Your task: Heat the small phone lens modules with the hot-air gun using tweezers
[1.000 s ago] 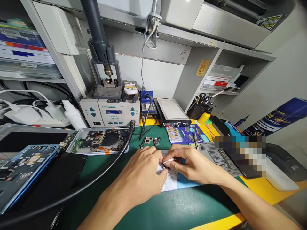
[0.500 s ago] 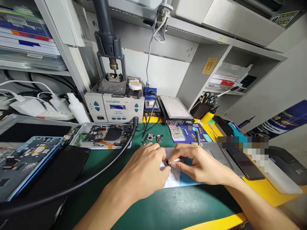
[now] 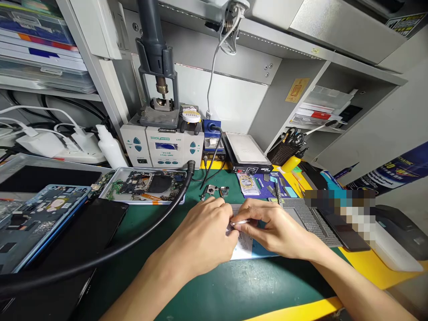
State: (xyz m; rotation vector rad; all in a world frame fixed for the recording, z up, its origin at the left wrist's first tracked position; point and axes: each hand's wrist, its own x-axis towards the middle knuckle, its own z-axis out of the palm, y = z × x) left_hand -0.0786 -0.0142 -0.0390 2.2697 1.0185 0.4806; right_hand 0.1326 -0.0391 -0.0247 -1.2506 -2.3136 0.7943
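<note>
My left hand (image 3: 205, 232) is closed in a pinch, its thumb and forefinger around a small part, mostly hidden now; half a second ago it showed as dark and square. Right against it, my right hand (image 3: 274, 229) pinches a small white piece (image 3: 241, 222), perhaps a bit of cloth or a swab. The tips of both hands nearly touch. Under them lies a white-and-blue printed sheet or pad (image 3: 241, 249) on the green mat (image 3: 254, 290). Just beyond my left knuckles sit two small camera modules (image 3: 211, 190).
A hot-air station (image 3: 165, 147) stands at the back, its black hose (image 3: 147, 232) curving across the left. A tray of circuit boards (image 3: 115, 178), a blue phone frame (image 3: 50, 223), a heating plate (image 3: 249, 149) and a perforated metal mat (image 3: 310, 218) surround the hands.
The right fingertips and white piece have shifted slightly over the small part, covering its dark face. The left hand keeps nearly the same place; the whole view has tilted a little.
</note>
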